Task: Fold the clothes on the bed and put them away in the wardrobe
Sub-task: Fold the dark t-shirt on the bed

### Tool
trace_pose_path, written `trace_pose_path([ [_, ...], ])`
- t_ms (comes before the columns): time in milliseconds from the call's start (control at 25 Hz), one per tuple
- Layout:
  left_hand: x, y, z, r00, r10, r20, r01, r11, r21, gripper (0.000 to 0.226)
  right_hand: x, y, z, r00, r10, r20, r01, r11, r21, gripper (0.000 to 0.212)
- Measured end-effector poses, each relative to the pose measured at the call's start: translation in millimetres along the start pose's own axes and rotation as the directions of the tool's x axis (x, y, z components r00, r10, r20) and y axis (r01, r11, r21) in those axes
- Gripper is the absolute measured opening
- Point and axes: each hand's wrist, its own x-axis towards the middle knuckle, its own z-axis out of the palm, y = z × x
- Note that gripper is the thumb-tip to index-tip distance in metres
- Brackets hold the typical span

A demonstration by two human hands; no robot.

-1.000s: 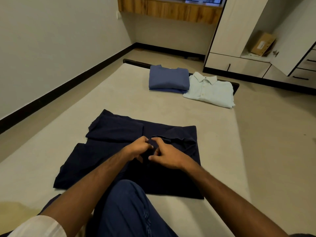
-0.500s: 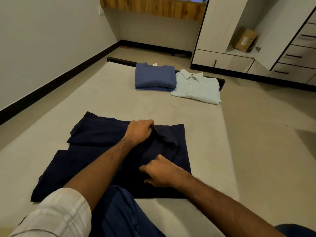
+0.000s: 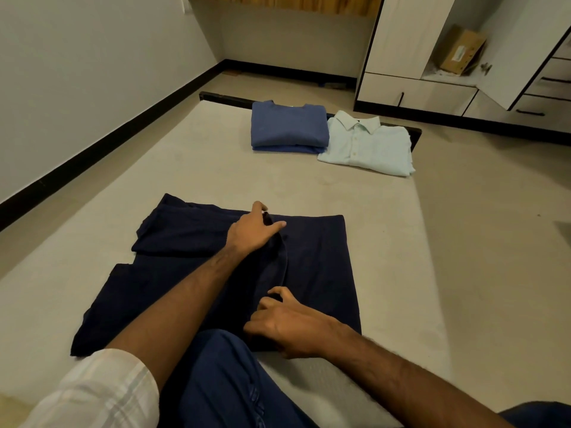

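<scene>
A dark navy garment (image 3: 318, 261) lies spread on the bed (image 3: 191, 168) in front of me, with a sleeve folded across at its left. My left hand (image 3: 253, 230) pinches the fold edge at the garment's top. My right hand (image 3: 284, 322) pinches the same fold near the bottom edge. A folded blue shirt (image 3: 289, 126) and a folded pale green shirt (image 3: 369, 146) lie side by side at the far end of the bed.
The white wardrobe (image 3: 411, 35) stands beyond the bed's far right corner, its door open, with a cardboard box (image 3: 462, 49) on the shelf inside and drawers (image 3: 550, 88) beside it. A wall runs along the left. My knee (image 3: 228, 378) rests on the garment's near edge.
My hands, close together at the garment's middle a second ago, have drawn apart along the fold: the left went to the top edge, the right came back toward me.
</scene>
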Motion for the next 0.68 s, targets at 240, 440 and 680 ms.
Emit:
trace_pose_path([
  [240,6.4,-11.3,2.1,0.998,0.056,0.012,-0.057,0.946,0.32,0.034,-8.7,-4.1,6.9,0.804,0.373,-0.464,-0.331,0.928,0.172,0.048],
  [440,-3.4,-32.4,-6.0,0.954,0.176,-0.242,-0.11,0.958,0.263,0.023,-13.9,3.4,17.1,0.85,0.52,-0.086,-0.403,0.746,0.53,0.064],
  [680,-38.7,-13.3,-12.8,0.948,0.314,-0.04,-0.286,0.903,0.32,0.044,-34.3,32.4,7.7,0.576,0.703,-0.417,-0.209,0.62,0.756,0.024],
])
